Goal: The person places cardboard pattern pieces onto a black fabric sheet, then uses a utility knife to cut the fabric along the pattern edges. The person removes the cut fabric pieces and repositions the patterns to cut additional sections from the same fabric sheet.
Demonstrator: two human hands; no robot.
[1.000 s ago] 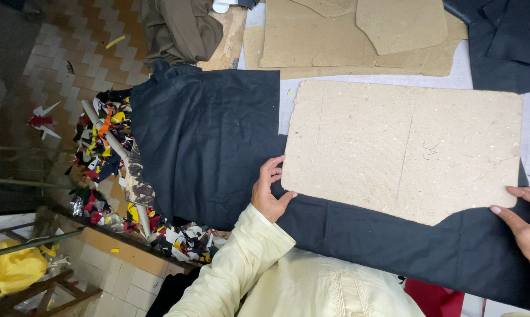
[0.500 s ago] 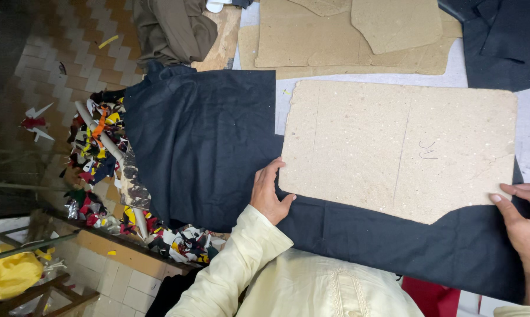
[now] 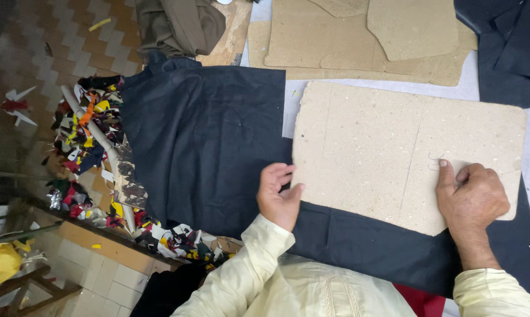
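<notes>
A large tan cardboard pattern piece [image 3: 394, 147] lies flat on dark navy cloth [image 3: 206, 141] spread over the table. My left hand [image 3: 278, 196] rests at the pattern's near left corner, thumb on the card and fingers curled on the cloth. My right hand [image 3: 471, 196] presses down on the pattern's near right part, index finger stretched out onto the card, other fingers curled. Neither hand grips anything. Pale yellow sleeves cover both my arms.
More cardboard pattern pieces [image 3: 359, 41] are stacked at the far side. Another dark cloth [image 3: 505, 47] lies at the far right. An olive garment [image 3: 180, 26] hangs off the table's left end. Colourful fabric scraps [image 3: 95, 147] pile up along the table's left edge above a tiled floor.
My right hand has moved from the pattern's right edge up onto its surface. The left hand stays at the near left corner. The view has shifted slightly.
</notes>
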